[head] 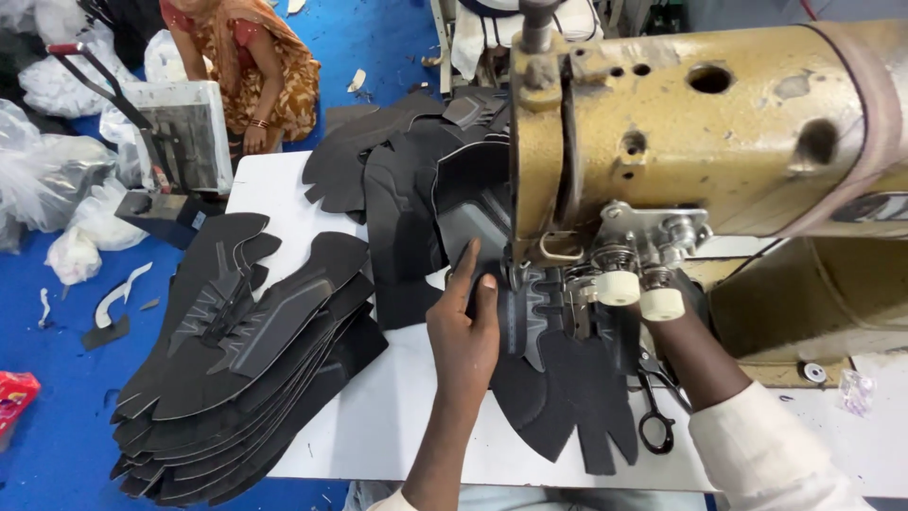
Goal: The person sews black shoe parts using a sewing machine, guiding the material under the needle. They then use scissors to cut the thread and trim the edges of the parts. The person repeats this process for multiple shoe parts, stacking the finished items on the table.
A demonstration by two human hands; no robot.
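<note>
Right now the left hand (463, 326) lies flat on a black shoe upper piece (558, 397), with the fingers stretched out and pressing the material down on the white table (397, 416). The index finger points toward the needle area of the yellow industrial sewing machine (700, 123). This hand does not grip anything; it is open and only pushes on the piece.

The right hand is hidden behind the two white knobs (638, 295) and the metal parts of the machine head. Only the forearm and the white sleeve (766, 445) can be seen, so I cannot tell if this hand is open or closed.

The shoe upper piece is under the machine head, and its lower part spreads over the table toward the person. Just beside it on the right, black scissors (654, 416) lie on the table, partly under the right forearm.

At the left side of the table there is a tall stack of black cut uppers (236, 378), and it hangs a little over the table edge. More black pieces (397, 180) are piled behind the left hand.

On the blue floor (57, 416), another person in an orange patterned dress (251, 66) sits near white plastic bags (47, 170).
</note>
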